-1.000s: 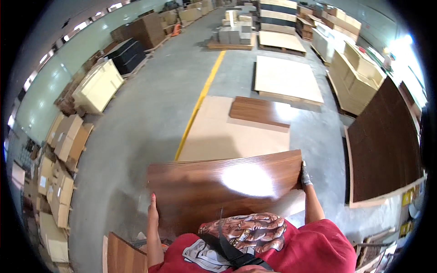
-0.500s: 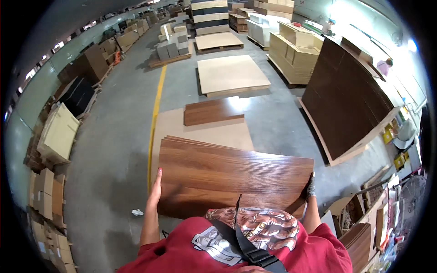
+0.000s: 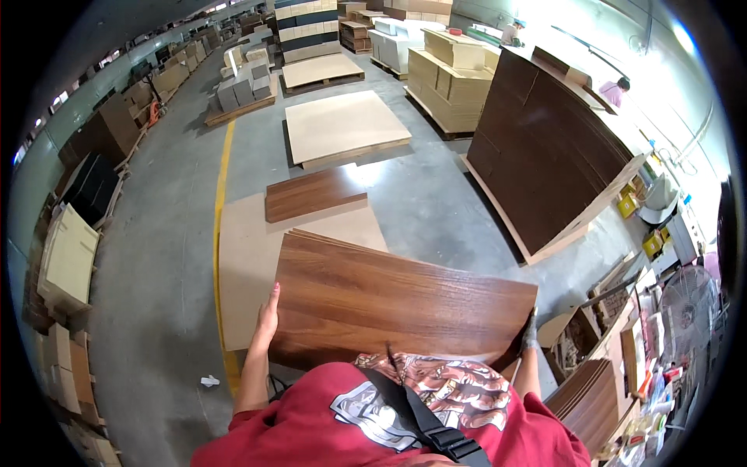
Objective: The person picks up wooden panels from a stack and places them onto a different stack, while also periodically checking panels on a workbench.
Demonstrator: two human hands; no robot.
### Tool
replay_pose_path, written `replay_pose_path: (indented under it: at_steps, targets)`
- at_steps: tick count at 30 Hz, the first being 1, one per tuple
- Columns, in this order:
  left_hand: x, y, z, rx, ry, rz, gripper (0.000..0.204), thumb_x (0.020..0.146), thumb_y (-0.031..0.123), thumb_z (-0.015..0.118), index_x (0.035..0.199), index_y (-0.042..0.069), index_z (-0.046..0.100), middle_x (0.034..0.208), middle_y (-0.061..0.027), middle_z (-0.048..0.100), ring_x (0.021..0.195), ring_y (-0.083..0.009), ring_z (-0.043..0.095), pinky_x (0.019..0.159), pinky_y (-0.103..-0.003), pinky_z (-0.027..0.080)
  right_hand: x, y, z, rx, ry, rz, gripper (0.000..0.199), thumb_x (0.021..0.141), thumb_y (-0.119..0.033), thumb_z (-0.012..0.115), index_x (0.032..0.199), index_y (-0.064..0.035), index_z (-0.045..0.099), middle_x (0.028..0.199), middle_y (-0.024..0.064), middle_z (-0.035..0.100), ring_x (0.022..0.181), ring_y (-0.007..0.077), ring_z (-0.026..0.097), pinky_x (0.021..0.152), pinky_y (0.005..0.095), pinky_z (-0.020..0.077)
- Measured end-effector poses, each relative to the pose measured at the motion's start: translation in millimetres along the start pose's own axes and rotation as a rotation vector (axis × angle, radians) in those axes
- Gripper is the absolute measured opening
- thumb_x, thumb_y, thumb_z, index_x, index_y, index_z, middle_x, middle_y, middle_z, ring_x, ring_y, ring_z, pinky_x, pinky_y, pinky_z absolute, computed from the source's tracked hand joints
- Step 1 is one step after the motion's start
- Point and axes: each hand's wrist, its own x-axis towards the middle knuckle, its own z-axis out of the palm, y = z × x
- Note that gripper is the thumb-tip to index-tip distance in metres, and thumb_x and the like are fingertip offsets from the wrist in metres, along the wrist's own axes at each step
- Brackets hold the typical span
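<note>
A stack of several brown wood-grain boards (image 3: 405, 300) spans the space in front of my body, its layered edges showing at the far left corner. My left hand (image 3: 268, 317) grips the stack's left edge, thumb up and the other fingers hidden behind. At the opposite end my right hand (image 3: 531, 336), in a greyish glove, clasps the right edge; most of its fingers are out of sight. Beyond the held stack, more brown wood-grain boards (image 3: 311, 193) lie on a large beige sheet (image 3: 241, 265) on the floor.
A pallet with a flat beige board (image 3: 346, 124) lies farther ahead. To the right stands a tall stack of dark brown panels (image 3: 545, 148). Nearer right are leaning brown boards (image 3: 587, 405) and a fan (image 3: 685, 307). A yellow line (image 3: 222, 175) runs along the floor at left.
My view has swung to the right, so the floor, pallets and panel stacks sit farther left. The held boards stay between my hands and tilt slightly more, right end lower.
</note>
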Motion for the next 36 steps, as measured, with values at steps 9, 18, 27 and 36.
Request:
replay_pose_path:
  at_steps: [9, 18, 27, 36]
  targets:
    - [16.2, 14.3, 140.5, 0.074, 0.007, -0.053, 0.082, 0.089, 0.062, 0.036, 0.138, -0.004, 0.030, 0.145, -0.0140, 0.029, 0.135, -0.0215, 0.025, 0.111, -0.031, 0.019, 88.9, -38.3, -81.1, 0.071, -0.064, 0.117, 0.082, 0.083, -0.072, 0.034, 0.138, -0.0108, 0.039, 0.136, 0.0085, 0.044, 0.121, 0.0249, 0.042, 0.102, 0.0400, 0.0315]
    - [34.7, 24.7, 274.8, 0.059, -0.057, -0.068, 0.081, 0.090, 0.061, 0.035, 0.138, -0.004, 0.029, 0.145, -0.0136, 0.030, 0.134, -0.0211, 0.027, 0.110, -0.031, 0.019, 178.6, -107.6, -189.4, 0.105, 0.016, 0.216, 0.087, 0.078, -0.077, 0.037, 0.138, -0.0136, 0.040, 0.137, 0.0108, 0.043, 0.119, 0.0296, 0.042, 0.099, 0.0483, 0.0321]
    - [82.5, 43.0, 328.9, 0.050, -0.117, -0.036, 0.080, 0.091, 0.060, 0.033, 0.139, -0.004, 0.029, 0.144, -0.0132, 0.030, 0.133, -0.0208, 0.028, 0.110, -0.031, 0.020, 208.7, -123.6, -213.8, 0.136, 0.113, 0.216, 0.083, 0.079, -0.074, 0.039, 0.136, -0.0133, 0.041, 0.133, 0.0096, 0.047, 0.118, 0.0281, 0.044, 0.099, 0.0455, 0.0340]
    - [192.0, 48.0, 366.9, 0.001, -0.201, -0.029, 0.078, 0.092, 0.059, 0.032, 0.139, -0.004, 0.028, 0.144, -0.0128, 0.031, 0.133, -0.0204, 0.029, 0.110, -0.030, 0.021, 280.1, -137.9, -219.4, 0.191, 0.106, 0.197, 0.081, 0.081, -0.072, 0.042, 0.135, -0.0117, 0.041, 0.129, 0.0111, 0.050, 0.114, 0.0271, 0.047, 0.097, 0.0422, 0.0376]
